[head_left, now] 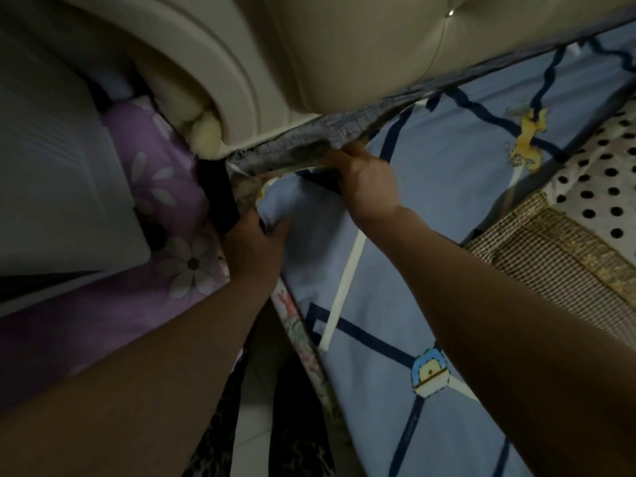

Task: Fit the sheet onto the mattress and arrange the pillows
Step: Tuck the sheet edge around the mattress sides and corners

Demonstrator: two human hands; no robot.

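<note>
The work surface I see is a bed, viewed from the head camera in dim light. A cream padded headboard (361,46) with a curved moulded frame fills the 12 o'clock area. The light blue fitted sheet with dark blue lines and cartoon patches (447,187) covers the mattress from centre to 5 o'clock. Its corner sits at frame centre, bunched at the head corner of the mattress, directly below the headboard.

A grey checked mattress edge (309,139) shows between the headboard and the sheet at 12 o'clock from the hands. A floral-print side panel (296,332) runs below the sheet edge toward 6 o'clock.

At 3 o'clock lie a white fabric with black polka dots (599,173) and a brown woven mat with a gold border (550,256), the mat overlapping the sheet.

At 9 o'clock a purple fabric with white flowers (161,187) is piled beside a white ribbed object (62,187). Pale floor tile (251,425) shows at 6 o'clock.

Left hand (251,246): fingers curled, gripping the bunched sheet corner. Right hand (364,180): fingers tucked under the grey mattress edge; I cannot tell whether they pinch anything.
</note>
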